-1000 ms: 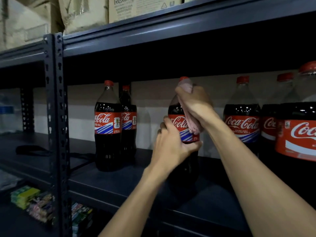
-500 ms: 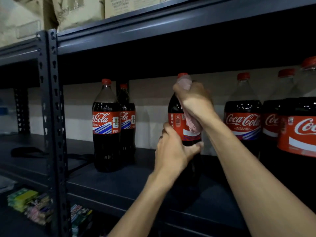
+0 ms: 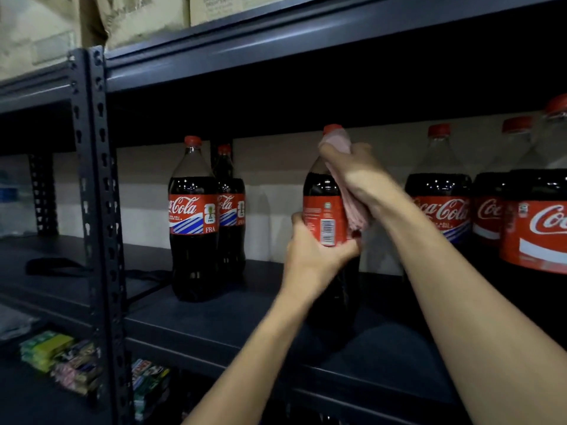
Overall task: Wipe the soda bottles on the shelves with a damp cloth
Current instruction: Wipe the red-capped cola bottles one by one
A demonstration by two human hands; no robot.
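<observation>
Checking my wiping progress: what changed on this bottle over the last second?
The bottle turned in the grip of the left hand: its logo faced you, now the barcode does. The right hand still holds the pink cloth against its shoulder. Other bottles stayed put.

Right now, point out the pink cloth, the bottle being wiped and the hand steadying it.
pink cloth [image 3: 356,210]: head view, lower hanging folds.
bottle being wiped [image 3: 316,207]: head view, red label.
left hand [image 3: 313,259]: head view, back of hand.

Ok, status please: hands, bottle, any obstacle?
Left hand grips the Coca-Cola bottle at the label. Right hand holds the pink cloth against its shoulder. Nothing in the way.
</observation>
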